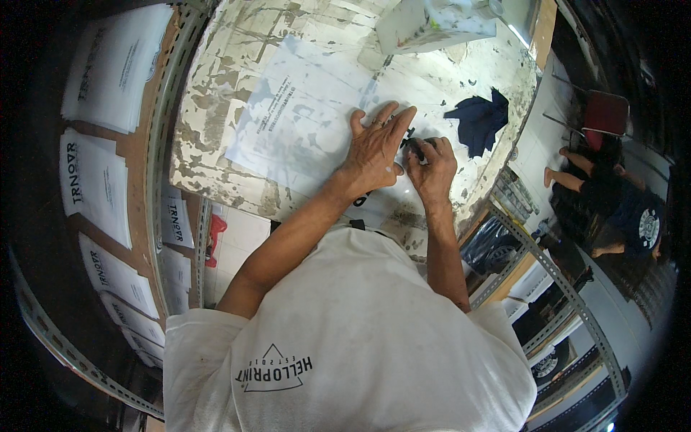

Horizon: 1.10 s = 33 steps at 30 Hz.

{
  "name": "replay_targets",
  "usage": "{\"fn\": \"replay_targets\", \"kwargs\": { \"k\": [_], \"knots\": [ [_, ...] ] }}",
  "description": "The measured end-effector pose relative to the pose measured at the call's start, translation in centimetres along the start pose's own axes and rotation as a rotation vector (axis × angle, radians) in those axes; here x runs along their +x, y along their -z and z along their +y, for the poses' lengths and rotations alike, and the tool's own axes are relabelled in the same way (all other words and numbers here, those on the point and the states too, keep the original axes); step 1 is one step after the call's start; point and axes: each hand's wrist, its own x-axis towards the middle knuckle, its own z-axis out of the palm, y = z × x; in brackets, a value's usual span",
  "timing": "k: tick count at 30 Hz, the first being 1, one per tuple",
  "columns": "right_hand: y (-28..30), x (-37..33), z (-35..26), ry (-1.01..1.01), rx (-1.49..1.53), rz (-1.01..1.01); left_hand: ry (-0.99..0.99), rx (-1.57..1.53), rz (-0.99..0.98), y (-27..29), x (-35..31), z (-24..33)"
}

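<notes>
A thin white sheet (327, 93) with dark printing lies on the worn, paint-flecked table (205, 155) in front of me. My left hand (371, 151) rests on its right part, fingers spread, holding nothing. Close beside it, my right hand (434, 173) has its fingers closed around a small dark wad (416, 148), pressed down onto black print on the sheet. The wad looks like bunched cloth, but the fingers hide most of it. To the right of my right hand, a crumpled dark navy cloth (479, 124) lies on the table.
A whitish, stained plastic jug (435, 29) stands at the table's far side. Metal racks on the left hold stacks of printed white sheets (97, 187). Another slotted metal rack (554, 266) is at the right. Beyond it, a person (619, 201) is on the floor near a red chair (606, 113).
</notes>
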Motion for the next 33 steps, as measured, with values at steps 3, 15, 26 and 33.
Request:
{"fn": "replay_targets", "kwargs": {
  "k": [3,15,26,33],
  "knots": [
    [-0.11,-0.12,-0.10,-0.020,-0.012,-0.004,0.007,-0.012,-0.019,0.07,0.03,0.01],
    [-0.29,-0.45,-0.46,-0.033,-0.031,-0.005,0.030,-0.009,-0.068,0.52,0.22,0.24],
    [-0.32,-0.53,-0.24,-0.046,-0.027,-0.015,0.019,0.006,-0.060,0.12,0.15,-0.05],
    [-0.34,0.12,0.11,-0.022,-0.056,0.023,0.013,-0.013,-0.032,-0.04,0.00,-0.07]
  ]
}}
